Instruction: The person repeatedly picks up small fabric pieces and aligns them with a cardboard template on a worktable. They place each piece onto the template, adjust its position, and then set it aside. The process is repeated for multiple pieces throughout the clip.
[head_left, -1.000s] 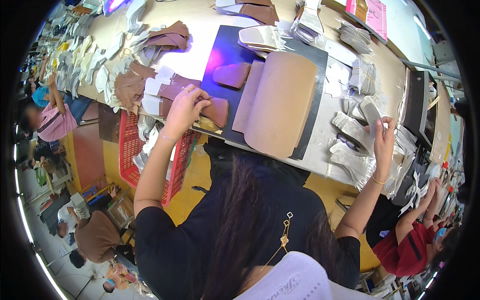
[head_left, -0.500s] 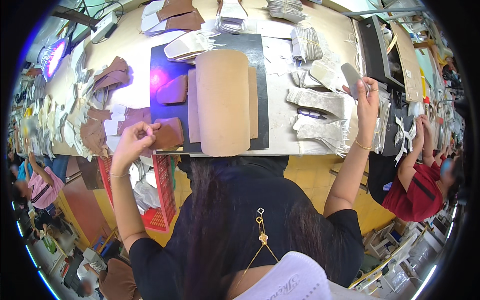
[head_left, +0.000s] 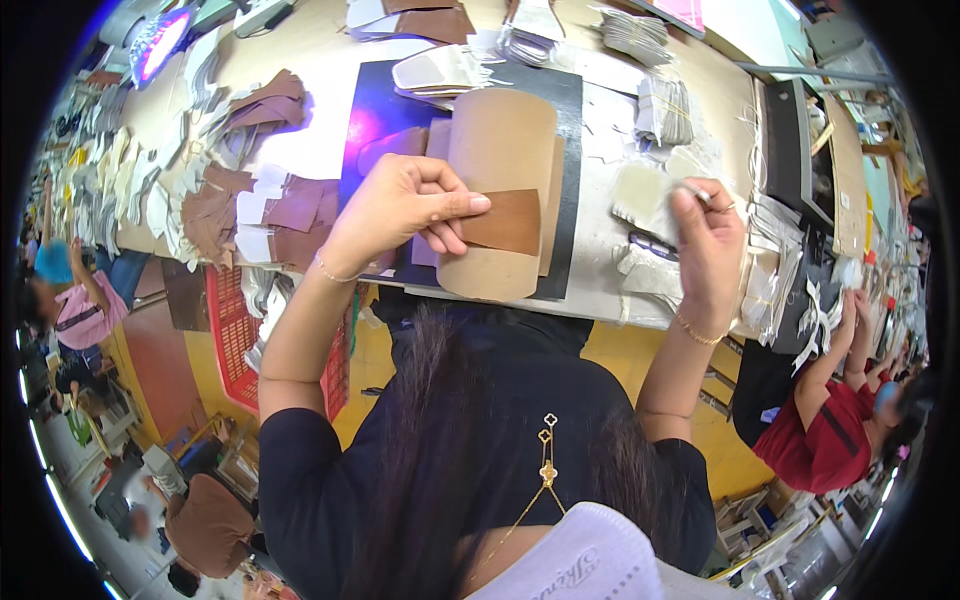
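Observation:
My left hand [head_left: 415, 205] pinches a brown leather piece [head_left: 512, 222] between thumb and fingers, over the near half of a tan, half-round block [head_left: 500, 130]. My right hand [head_left: 710, 245] is raised over the right side of the table, thumb pressed to its fingers. A sliver of a thin grey piece [head_left: 699, 193] shows in that pinch; the rest of it is hidden. Beside this hand lies a pale grey-green stack of pieces [head_left: 640, 188]. Under the block is a black board [head_left: 572, 150], and another brown piece [head_left: 392, 148] lies on it, partly behind my left hand.
Brown and white cut pieces [head_left: 285, 215] spread to the left. Bundled grey pieces [head_left: 664, 110] lie at the right, near a black open box [head_left: 798, 140]. A lamp [head_left: 160, 45] shines at the far left. A red basket [head_left: 232, 340] stands below the table edge. A co-worker [head_left: 820, 430] sits at the right.
My left hand has lifted the brown leather piece from the board's near left corner and brought it right, over the block. My right hand has moved lower and left, its grey piece turned mostly from view.

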